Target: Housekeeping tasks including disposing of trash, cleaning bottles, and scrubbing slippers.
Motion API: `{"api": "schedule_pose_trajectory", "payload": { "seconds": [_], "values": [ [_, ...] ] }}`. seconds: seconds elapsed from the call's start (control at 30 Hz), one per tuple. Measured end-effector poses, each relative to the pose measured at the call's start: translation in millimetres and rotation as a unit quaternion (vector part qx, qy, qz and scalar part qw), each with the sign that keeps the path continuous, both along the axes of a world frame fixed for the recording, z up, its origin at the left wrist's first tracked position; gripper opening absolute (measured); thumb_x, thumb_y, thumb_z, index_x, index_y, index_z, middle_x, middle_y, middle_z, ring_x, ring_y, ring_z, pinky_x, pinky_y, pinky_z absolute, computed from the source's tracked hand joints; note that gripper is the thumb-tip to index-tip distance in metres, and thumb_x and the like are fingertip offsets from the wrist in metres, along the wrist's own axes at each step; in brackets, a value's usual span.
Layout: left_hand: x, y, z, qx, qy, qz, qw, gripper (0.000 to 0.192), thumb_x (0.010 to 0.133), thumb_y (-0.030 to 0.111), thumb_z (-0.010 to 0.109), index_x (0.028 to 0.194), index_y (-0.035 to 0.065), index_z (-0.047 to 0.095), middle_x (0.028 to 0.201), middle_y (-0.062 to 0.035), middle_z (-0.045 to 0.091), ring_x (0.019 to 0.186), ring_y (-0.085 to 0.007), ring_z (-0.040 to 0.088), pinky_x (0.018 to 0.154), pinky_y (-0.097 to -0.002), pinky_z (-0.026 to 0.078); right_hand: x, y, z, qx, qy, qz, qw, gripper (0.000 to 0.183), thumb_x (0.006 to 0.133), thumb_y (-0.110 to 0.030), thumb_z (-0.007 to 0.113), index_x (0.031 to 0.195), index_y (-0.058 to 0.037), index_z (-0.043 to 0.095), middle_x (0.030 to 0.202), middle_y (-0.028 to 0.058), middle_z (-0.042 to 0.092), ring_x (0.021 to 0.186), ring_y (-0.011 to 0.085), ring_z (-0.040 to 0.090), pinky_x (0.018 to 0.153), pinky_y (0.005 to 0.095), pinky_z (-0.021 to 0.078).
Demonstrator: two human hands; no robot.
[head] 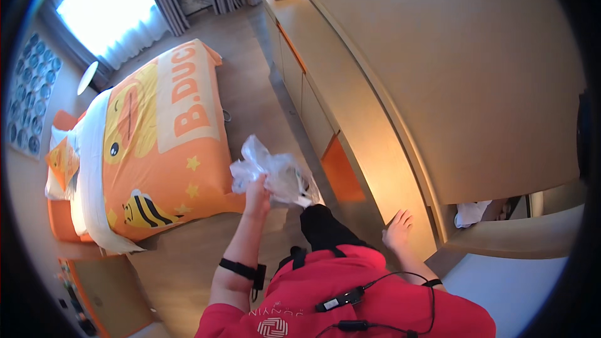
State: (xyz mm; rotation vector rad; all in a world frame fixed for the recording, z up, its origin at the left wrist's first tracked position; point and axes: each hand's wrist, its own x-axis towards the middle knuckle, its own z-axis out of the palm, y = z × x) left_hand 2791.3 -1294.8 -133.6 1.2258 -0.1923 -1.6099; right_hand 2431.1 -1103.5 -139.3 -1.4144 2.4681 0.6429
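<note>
My left hand (258,194) grips the gathered top of a translucent plastic bag (280,169) and holds it out in front of me, above the floor. Something pale and dark shows through the bag's side, too blurred to name. Over on the right, my right hand (398,234) rests on the wooden top of a long low cabinet (375,159), its fingers spread and nothing in them. Just ahead of that hand, the cabinet front has an orange-lined open compartment (342,169).
A bed with an orange duck-print cover (197,169) stands to the left. A small cabinet (110,291) with orange edging is at lower left. Beside the long cabinet rises a wood-coloured wall panel (450,80). A white cloth (471,213) lies in a recess at right.
</note>
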Motion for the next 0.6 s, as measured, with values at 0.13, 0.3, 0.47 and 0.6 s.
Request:
{"api": "schedule_pose_trajectory", "payload": {
  "seconds": [0.13, 0.3, 0.47, 0.6],
  "values": [
    [19, -121, 5, 0.002, -0.009, 0.029, 1.000, 0.018, 0.088, 0.013, 0.047, 0.104, 0.0058, 0.049, 0.088, -0.0058, 0.059, 0.074, -0.0155, 0.059, 0.060, -0.0267, 0.051, 14, -86, 1, 0.039, -0.024, -0.096, 0.994, 0.101, 0.069, -0.044, 0.066, 0.134, 0.0081, 0.008, 0.137, 0.0312, 0.012, 0.126, 0.0466, 0.017, 0.102, 0.0506, 0.0198],
    [52, -250, 19, 0.045, -0.057, -0.037, 0.997, 0.016, 0.090, 0.017, 0.045, 0.101, 0.0064, 0.050, 0.087, -0.0053, 0.058, 0.073, -0.0150, 0.058, 0.059, -0.0290, 0.049, 39, -247, 11, -0.033, -0.050, -0.035, 0.998, 0.108, 0.063, -0.045, 0.072, 0.133, 0.0087, 0.009, 0.136, 0.0324, 0.014, 0.125, 0.0490, 0.016, 0.102, 0.0532, 0.0175],
    [74, -369, 51, 0.021, -0.065, -0.028, 0.997, 0.020, 0.091, 0.023, 0.044, 0.085, 0.0076, 0.055, 0.074, -0.0021, 0.056, 0.056, -0.0112, 0.048, 0.047, -0.0249, 0.039, 84, -434, 32, -0.114, -0.210, 0.093, 0.967, 0.092, 0.062, -0.038, 0.073, 0.127, 0.0061, 0.025, 0.131, 0.0264, 0.027, 0.122, 0.0420, 0.026, 0.101, 0.0467, 0.0240],
    [80, -459, 65, 0.010, -0.109, 0.005, 0.994, 0.023, 0.090, 0.023, 0.045, 0.080, 0.0065, 0.057, 0.060, 0.0002, 0.050, 0.042, -0.0079, 0.038, 0.039, -0.0230, 0.030, 192, -573, 44, -0.236, -0.437, 0.244, 0.833, 0.087, 0.063, -0.034, 0.072, 0.129, -0.0001, 0.027, 0.121, 0.0208, 0.042, 0.107, 0.0334, 0.047, 0.088, 0.0383, 0.0411]
  ]
}}
